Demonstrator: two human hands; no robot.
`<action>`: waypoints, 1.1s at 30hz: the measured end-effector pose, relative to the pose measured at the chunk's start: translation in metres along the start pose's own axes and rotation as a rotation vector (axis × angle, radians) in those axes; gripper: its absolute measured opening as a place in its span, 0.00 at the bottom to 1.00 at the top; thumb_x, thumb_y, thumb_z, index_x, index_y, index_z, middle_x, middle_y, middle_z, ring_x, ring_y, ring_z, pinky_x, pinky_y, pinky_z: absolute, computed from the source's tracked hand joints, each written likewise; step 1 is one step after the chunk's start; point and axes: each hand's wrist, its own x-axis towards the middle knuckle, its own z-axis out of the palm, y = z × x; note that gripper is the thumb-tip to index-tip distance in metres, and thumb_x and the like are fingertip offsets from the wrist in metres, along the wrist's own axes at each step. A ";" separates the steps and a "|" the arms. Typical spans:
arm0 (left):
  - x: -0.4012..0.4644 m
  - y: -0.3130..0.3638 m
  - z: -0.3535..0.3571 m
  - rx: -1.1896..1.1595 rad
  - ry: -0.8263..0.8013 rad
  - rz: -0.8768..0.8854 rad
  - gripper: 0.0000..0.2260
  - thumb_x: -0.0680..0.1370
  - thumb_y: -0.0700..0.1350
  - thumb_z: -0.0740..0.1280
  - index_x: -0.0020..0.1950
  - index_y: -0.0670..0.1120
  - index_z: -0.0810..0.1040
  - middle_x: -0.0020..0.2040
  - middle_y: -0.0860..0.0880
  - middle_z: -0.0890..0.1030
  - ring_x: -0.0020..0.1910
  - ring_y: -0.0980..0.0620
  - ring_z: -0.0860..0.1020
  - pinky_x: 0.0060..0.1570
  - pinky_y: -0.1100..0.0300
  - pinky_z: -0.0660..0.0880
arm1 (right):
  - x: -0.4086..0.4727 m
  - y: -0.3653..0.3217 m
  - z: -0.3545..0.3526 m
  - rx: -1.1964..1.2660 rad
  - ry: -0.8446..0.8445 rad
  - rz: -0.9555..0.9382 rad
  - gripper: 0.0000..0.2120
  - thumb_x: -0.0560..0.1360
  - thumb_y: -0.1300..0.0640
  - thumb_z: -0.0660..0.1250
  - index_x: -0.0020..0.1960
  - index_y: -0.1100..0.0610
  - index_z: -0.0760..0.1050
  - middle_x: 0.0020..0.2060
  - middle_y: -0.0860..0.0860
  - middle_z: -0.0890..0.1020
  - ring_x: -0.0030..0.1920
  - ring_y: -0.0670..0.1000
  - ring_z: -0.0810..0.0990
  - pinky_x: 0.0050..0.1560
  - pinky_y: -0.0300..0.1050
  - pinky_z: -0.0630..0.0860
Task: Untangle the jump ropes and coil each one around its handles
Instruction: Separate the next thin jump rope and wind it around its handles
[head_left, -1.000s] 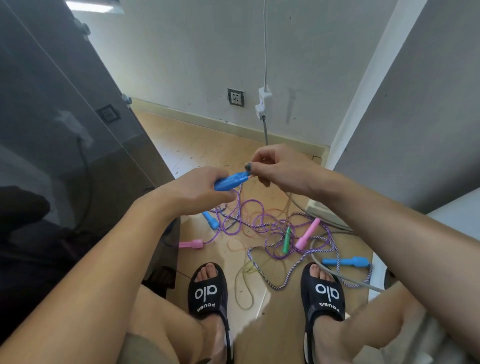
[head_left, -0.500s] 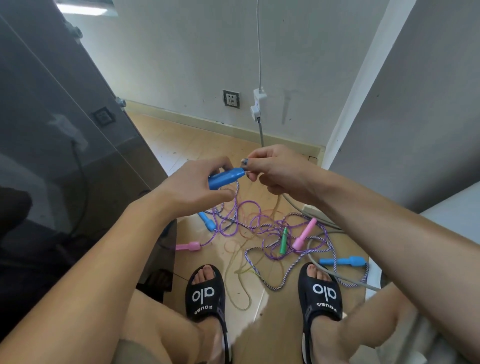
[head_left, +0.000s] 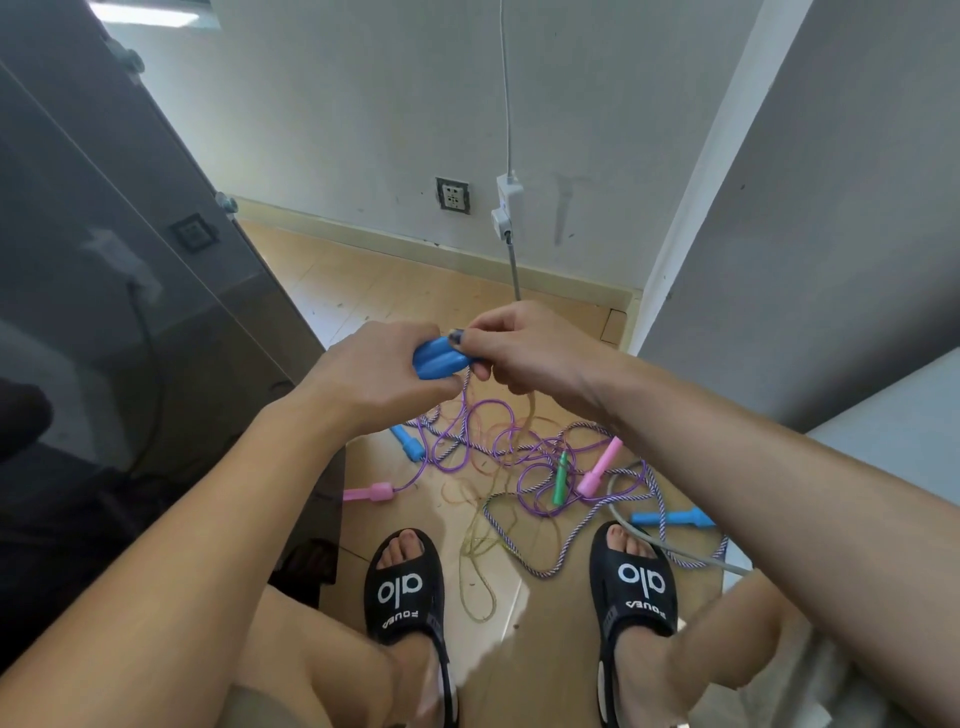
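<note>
My left hand (head_left: 382, 371) grips two blue handles (head_left: 439, 358) held side by side. My right hand (head_left: 524, 345) pinches the handles' right end, where a striped purple-white rope (head_left: 464, 387) hangs down to the floor. Below lies a tangle of ropes (head_left: 514, 452): a thin purple rope, the striped rope (head_left: 566, 551) and a pale yellow rope (head_left: 475, 561). Loose handles lie in it: a blue one (head_left: 408, 441), two pink ones (head_left: 371, 491) (head_left: 600, 465), a green one (head_left: 561, 477) and another blue one (head_left: 672, 518).
I sit with both feet in black sandals (head_left: 408, 592) (head_left: 636, 582) at the near edge of the tangle. A dark glass cabinet (head_left: 130, 291) stands at the left and a grey wall (head_left: 810, 218) at the right. A grey cable (head_left: 670, 545) crosses the floor by my right foot.
My hands have come closer together. A second blue handle now lies beside the first in my left hand, and my right fingers have closed in on the handles' end.
</note>
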 end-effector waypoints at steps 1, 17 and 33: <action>0.000 0.000 0.000 -0.002 0.014 0.019 0.10 0.73 0.58 0.69 0.47 0.56 0.72 0.40 0.53 0.78 0.38 0.52 0.77 0.39 0.54 0.74 | 0.001 0.000 -0.002 0.028 0.015 0.001 0.11 0.80 0.53 0.64 0.41 0.54 0.80 0.29 0.49 0.74 0.26 0.44 0.64 0.27 0.37 0.61; 0.003 0.014 -0.005 -0.098 -0.042 0.054 0.10 0.81 0.51 0.65 0.44 0.46 0.74 0.35 0.48 0.74 0.31 0.53 0.71 0.31 0.62 0.67 | 0.003 -0.001 -0.015 0.090 0.078 0.020 0.16 0.83 0.48 0.59 0.41 0.56 0.74 0.25 0.45 0.67 0.23 0.44 0.60 0.24 0.36 0.58; -0.002 0.011 -0.007 -0.762 -0.158 -0.054 0.07 0.82 0.45 0.65 0.48 0.44 0.71 0.33 0.48 0.68 0.27 0.55 0.66 0.28 0.63 0.67 | -0.003 0.004 0.006 -0.552 0.553 -0.194 0.18 0.85 0.47 0.50 0.48 0.56 0.72 0.30 0.48 0.73 0.34 0.55 0.73 0.34 0.50 0.64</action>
